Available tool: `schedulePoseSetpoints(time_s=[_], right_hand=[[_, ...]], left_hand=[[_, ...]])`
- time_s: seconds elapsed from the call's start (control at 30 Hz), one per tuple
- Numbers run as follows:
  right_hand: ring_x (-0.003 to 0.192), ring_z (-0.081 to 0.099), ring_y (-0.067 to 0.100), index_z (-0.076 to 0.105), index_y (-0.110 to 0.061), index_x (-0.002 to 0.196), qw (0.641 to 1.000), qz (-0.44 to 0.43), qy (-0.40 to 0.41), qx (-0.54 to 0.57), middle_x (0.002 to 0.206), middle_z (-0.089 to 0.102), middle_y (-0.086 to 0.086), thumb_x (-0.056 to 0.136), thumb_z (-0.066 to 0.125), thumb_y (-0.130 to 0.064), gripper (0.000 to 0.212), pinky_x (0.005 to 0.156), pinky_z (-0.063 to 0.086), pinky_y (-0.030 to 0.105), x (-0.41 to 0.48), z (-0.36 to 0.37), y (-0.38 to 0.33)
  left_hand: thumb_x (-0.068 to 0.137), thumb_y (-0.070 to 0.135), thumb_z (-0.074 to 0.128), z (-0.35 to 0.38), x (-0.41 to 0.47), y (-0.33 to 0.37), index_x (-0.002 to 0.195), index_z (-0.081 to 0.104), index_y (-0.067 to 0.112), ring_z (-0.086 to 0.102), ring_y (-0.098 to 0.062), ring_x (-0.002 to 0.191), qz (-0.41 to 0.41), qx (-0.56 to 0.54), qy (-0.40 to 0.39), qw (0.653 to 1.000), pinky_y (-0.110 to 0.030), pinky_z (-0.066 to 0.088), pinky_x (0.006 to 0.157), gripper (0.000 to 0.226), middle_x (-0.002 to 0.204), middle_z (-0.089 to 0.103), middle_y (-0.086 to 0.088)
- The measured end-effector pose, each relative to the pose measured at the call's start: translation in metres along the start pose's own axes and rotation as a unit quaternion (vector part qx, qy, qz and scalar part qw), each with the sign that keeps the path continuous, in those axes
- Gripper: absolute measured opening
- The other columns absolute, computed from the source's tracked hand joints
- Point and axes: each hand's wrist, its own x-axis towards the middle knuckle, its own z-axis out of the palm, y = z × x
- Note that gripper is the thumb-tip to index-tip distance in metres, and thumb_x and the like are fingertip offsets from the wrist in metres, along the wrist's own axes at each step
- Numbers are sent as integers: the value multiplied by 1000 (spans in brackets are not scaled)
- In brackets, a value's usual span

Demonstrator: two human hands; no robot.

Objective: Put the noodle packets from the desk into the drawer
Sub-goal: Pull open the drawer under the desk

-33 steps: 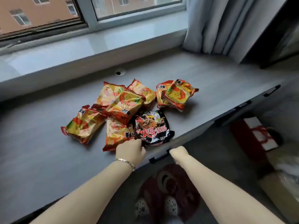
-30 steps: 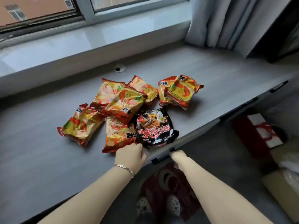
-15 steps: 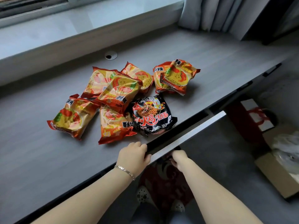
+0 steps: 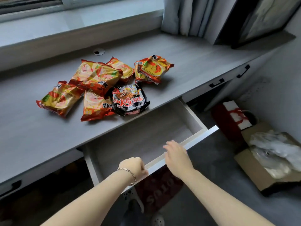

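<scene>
Noodle packets: none is in the drawer yet; all lie in a loose heap on the desk point(image 4: 187, 62). The black packet point(image 4: 130, 99) sits nearest the front edge, with an orange packet point(image 4: 94, 106) touching it at its 9 o'clock. A further orange packet point(image 4: 60, 98) lies at the heap's far 9 o'clock, a stacked pair point(image 4: 153, 69) at the black one's 1 o'clock, and more are piled at 11 o'clock.
Drawer: the drawer point(image 4: 146, 136) stands pulled well out below the desk edge, at the black packet's 6 o'clock, and its visible floor is bare.
Left hand: the left hand point(image 4: 133, 167) is curled over the drawer's front lip, seemingly gripping it.
Right hand: the right hand point(image 4: 176, 154) is blurred, fingers spread, just above the same lip and holding nothing; I cannot tell whether it touches.
Step in hand: likely the end of opening, then the first pick.
Doing it well: steady the drawer with the left hand. Reach toward 12 o'clock for the black packet first, since it is closest and on top. Pinch a sealed edge rather than crush the middle, and lay each packet flat toward the back.
</scene>
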Motion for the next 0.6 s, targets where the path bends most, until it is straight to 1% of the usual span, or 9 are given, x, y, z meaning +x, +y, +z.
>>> schedulePoseSetpoints(time_s=[0.07,0.1,0.23,0.27,0.33,0.4,0.43,0.5,0.6], right_hand=[[114,50,23,62,-19,98,990,-22,-96,-101,115,59,4,99,30,-25,32,112,27,35,-12,2,4],[108,53,25,63,-15,95,984,-26,-109,-138,110,61,5,99,29,-28,36,109,31,36,-18,4,7],[116,52,29,60,-7,114,975,1,-112,-194,121,59,11,100,29,-32,42,99,37,37,-35,12,20],[119,50,29,58,-7,118,970,7,-122,-209,124,58,11,100,30,-32,42,100,37,38,-40,13,23],[122,48,28,55,-8,123,960,17,-143,-241,128,56,10,100,32,-31,40,102,35,37,-47,17,25],[124,48,27,55,-8,123,951,34,-161,-262,129,56,9,99,34,-27,37,103,34,36,-57,20,28],[124,49,26,55,-9,122,948,40,-165,-269,129,57,9,98,36,-25,35,104,33,36,-61,22,30],[122,51,25,57,-10,119,941,51,-174,-286,127,59,8,96,40,-20,31,104,32,34,-70,26,35],[119,54,24,60,-12,114,932,66,-188,-303,122,63,7,92,43,-14,28,104,31,33,-81,30,41]], left_hand=[[76,35,56,16,-11,6,49,40,16,41,-23,59,-3,-21,-18,1000,-22,33,51,37,51,39,3],[75,38,57,24,-16,8,50,42,18,40,-22,58,-7,-33,-28,999,-23,33,51,35,52,40,3],[76,39,63,48,-29,17,45,36,18,33,-19,51,-23,-87,-66,994,-25,24,47,46,51,36,4],[77,37,64,53,-32,21,46,39,20,38,-19,53,-22,-99,-78,992,-25,27,48,43,52,41,4],[84,31,61,59,-37,26,54,50,22,52,-16,58,-14,-131,-87,987,-23,40,54,33,58,55,5],[88,25,55,66,-41,29,68,59,19,62,-15,68,-10,-168,-74,983,-26,52,72,22,70,65,3],[89,23,53,68,-42,30,74,62,17,63,-17,71,-11,-174,-59,983,-27,53,78,18,75,67,0],[88,19,50,71,-44,29,84,67,14,61,-20,73,-6,-159,-19,987,-27,52,78,19,78,65,-3],[86,17,48,71,-48,24,78,63,16,64,-23,77,-3,-145,17,989,-29,53,77,17,77,65,-5]])
